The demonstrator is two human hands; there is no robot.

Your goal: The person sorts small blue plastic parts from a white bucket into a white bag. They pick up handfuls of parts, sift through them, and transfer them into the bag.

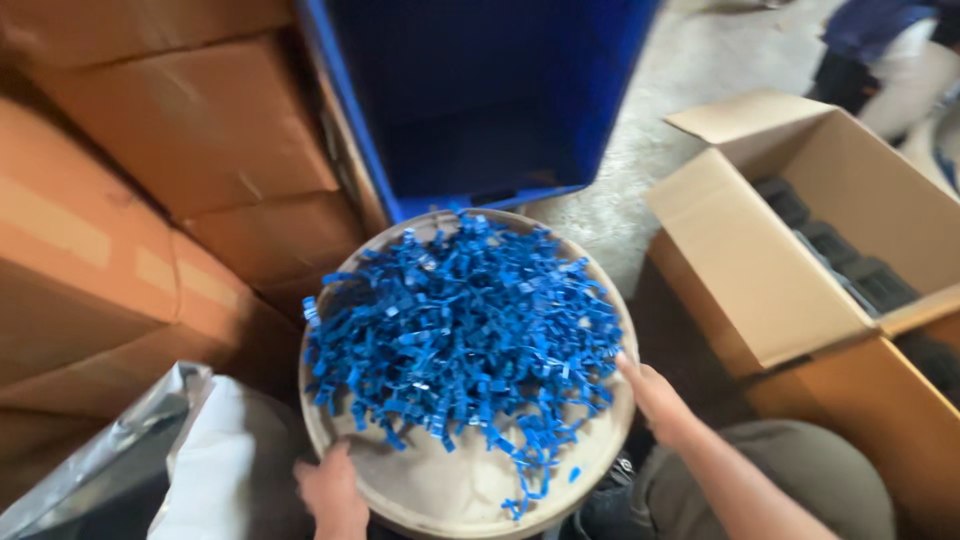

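My left hand holds the near-left rim of a round, shallow beige tray; the fingers curl over the edge, so the grip is clamped on the tray. My right hand holds the right rim of the same tray, with the fingertips reaching over the edge and touching the outermost blue parts; this grip is also closed on the rim. The frame is motion-blurred, so finer finger detail cannot be told.

The tray lies between the two grips. It carries a loose heap of small blue plastic clips. The heap covers the far and middle portion of the tray; the near portion of the tray floor is bare except for a few stray clips that trail toward the near rim.

The far rim of the tray sits just at the open mouth of a large blue plastic bin, whose dark interior faces the tray.

To the left stand stacked brown cardboard cartons. At lower left lies a silver foil bag beside a white bag. To the right, on the concrete floor, stands an open cardboard box holding dark parts. My knee in grey-green trousers shows below my right forearm.
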